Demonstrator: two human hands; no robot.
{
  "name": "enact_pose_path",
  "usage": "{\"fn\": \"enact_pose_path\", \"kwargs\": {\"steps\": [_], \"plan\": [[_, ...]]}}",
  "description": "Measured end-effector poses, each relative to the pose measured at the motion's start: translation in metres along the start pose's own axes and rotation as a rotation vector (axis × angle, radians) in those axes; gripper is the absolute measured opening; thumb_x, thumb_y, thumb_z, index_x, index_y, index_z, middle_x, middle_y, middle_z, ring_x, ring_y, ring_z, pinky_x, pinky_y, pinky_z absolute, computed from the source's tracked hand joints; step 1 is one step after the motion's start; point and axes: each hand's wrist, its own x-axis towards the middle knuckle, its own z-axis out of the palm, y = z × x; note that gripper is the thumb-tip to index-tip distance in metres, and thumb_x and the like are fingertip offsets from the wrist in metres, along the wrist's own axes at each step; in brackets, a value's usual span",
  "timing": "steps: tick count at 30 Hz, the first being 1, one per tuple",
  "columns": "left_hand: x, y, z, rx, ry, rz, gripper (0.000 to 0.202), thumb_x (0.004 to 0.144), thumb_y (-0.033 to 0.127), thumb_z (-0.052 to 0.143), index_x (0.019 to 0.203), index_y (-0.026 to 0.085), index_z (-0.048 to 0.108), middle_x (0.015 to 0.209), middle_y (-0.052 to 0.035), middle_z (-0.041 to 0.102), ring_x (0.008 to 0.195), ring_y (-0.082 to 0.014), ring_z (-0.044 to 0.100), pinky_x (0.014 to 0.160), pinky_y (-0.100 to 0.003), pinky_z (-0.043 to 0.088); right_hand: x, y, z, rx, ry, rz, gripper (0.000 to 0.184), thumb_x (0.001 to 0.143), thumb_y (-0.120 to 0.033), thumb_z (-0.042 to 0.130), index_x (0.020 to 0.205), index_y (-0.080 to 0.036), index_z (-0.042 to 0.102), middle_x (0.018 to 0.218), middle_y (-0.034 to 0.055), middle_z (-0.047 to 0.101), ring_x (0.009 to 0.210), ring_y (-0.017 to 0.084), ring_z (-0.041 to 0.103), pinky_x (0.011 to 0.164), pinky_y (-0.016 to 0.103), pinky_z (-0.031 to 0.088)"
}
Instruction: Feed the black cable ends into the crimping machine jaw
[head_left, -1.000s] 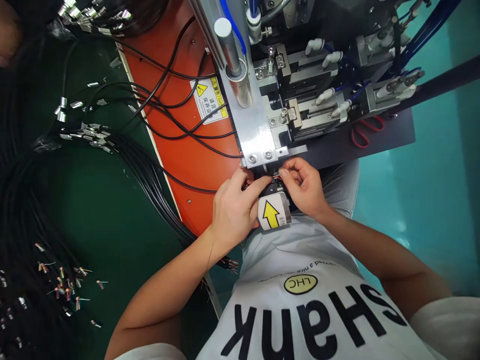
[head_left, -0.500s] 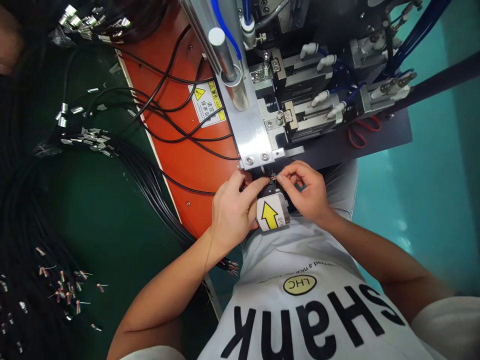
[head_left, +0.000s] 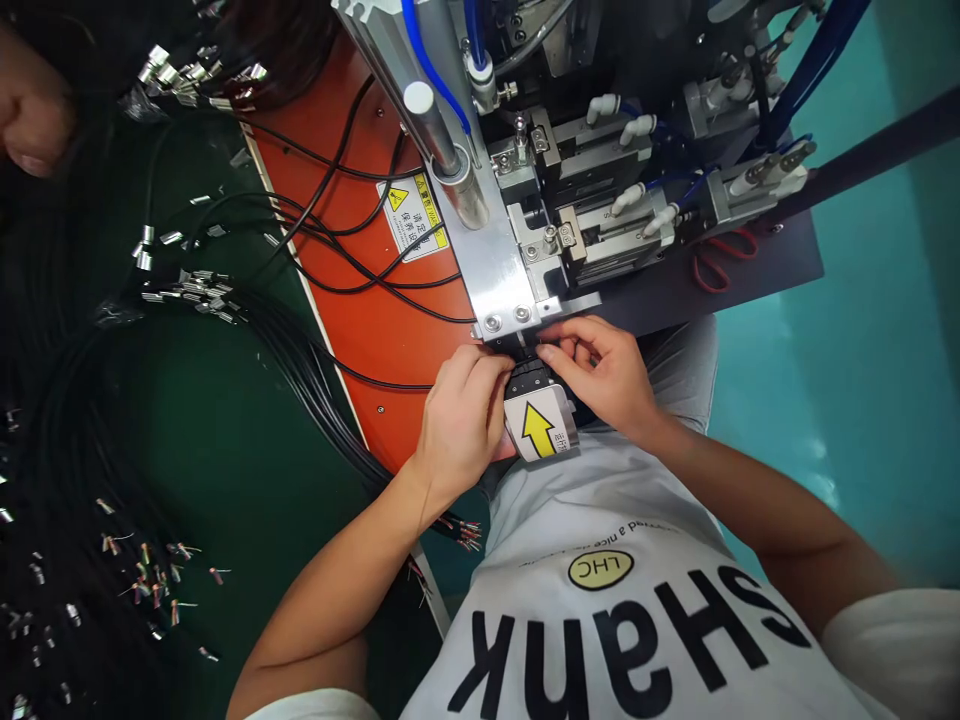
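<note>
Orange bench point(head_left: 375, 330) under machine point(head_left: 495, 260): left hand point(head_left: 457, 420) clenched on fixture point(head_left: 531, 382), steadying it; right hand point(head_left: 607, 375) pinched shut at its mouth, contents hidden.

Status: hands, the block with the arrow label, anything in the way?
Left hand curled against black block. Right hand pinched shut at its top, contents hidden. Metal plate close above both hands; cables lie left.
</note>
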Motion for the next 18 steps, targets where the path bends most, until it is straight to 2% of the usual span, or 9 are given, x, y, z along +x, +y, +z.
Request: {"fn": "enact_pose_path", "kwargs": {"steps": [3,7,11,15,16,18], "plan": [[-0.001,-0.005,0.001,0.057,0.016,0.080,0.019,0.095,0.013,0.049,0.110,0.017,0.060,0.099,-0.0093,0.062,0.096,-0.0212,0.060,0.084,-0.035,0.046,0.000,-0.002,0.002,0.024,0.056,-0.039,0.004,0.086,-0.022,0.068,0.087,-0.019,0.071,0.076,-0.0023,0.058,0.052,0.008,0.041,0.057,0.027,0.038],[-0.002,-0.009,0.003,0.076,0.008,0.096,0.021,0.095,0.013,0.048,0.112,0.018,0.061,0.099,-0.0092,0.063,0.096,-0.0214,0.059,0.085,-0.036,0.043,-0.003,0.002,0.002,0.042,0.052,-0.030,0.004,0.086,-0.021,0.066,0.083,-0.019,0.067,0.075,-0.0012,0.059,0.058,0.010,0.047,0.063,0.028,0.042],[-0.002,-0.006,0.001,0.112,-0.010,0.096,0.024,0.095,0.012,0.048,0.112,0.019,0.063,0.096,-0.0080,0.065,0.090,-0.0208,0.058,0.080,-0.035,0.041,0.003,0.007,0.002,0.192,-0.043,0.150,0.010,0.087,-0.028,0.066,0.083,-0.018,0.064,0.070,-0.0015,0.057,0.057,0.010,0.046,0.055,0.025,0.038],[-0.004,0.000,-0.001,0.287,0.053,0.101,0.024,0.093,0.017,0.054,0.113,0.022,0.067,0.095,-0.0097,0.063,0.089,-0.0242,0.053,0.074,-0.037,0.038,0.013,0.009,-0.001,0.456,-0.236,0.386,0.015,0.086,-0.029,0.066,0.079,-0.015,0.065,0.070,-0.0011,0.060,0.049,0.007,0.040,0.047,0.024,0.033],[-0.005,0.001,0.000,0.304,0.061,0.098,0.024,0.093,0.017,0.054,0.114,0.022,0.067,0.093,-0.0100,0.062,0.088,-0.0239,0.052,0.073,-0.036,0.038,0.013,0.009,-0.003,0.463,-0.256,0.393,0.015,0.086,-0.029,0.066,0.079,-0.015,0.065,0.071,-0.0007,0.061,0.048,0.006,0.040,0.046,0.024,0.033],[-0.007,0.001,0.000,0.276,0.045,0.093,0.027,0.094,0.015,0.051,0.115,0.019,0.067,0.092,-0.0101,0.059,0.085,-0.0221,0.052,0.070,-0.034,0.040,0.009,0.009,-0.006,0.367,-0.204,0.300,0.013,0.087,-0.029,0.066,0.087,-0.016,0.068,0.077,0.0004,0.063,0.050,0.007,0.044,0.048,0.024,0.037]]}}
